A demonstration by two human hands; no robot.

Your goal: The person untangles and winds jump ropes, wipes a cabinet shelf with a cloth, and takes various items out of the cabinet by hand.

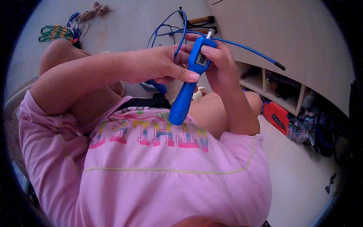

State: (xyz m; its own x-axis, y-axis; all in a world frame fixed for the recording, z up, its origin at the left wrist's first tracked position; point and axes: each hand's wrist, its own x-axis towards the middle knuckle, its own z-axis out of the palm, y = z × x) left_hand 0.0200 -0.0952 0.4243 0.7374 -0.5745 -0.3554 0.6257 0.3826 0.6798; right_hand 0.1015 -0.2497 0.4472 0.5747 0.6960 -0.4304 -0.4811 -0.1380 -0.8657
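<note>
steadying the blue handle (182, 102) at upper centre of the frame, the left hand's (162, 64) fingers close around its neck. the right hand's (220, 62) fingers grip its head, thumb near the display (201, 60), apparently keeping it readable.

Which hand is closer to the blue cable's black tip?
The right hand: the black tip lies out to its right, while the left hand is across the blue handle, farther away.

The handle (182, 106) is blue — the shirt (162, 189) pink.
</note>
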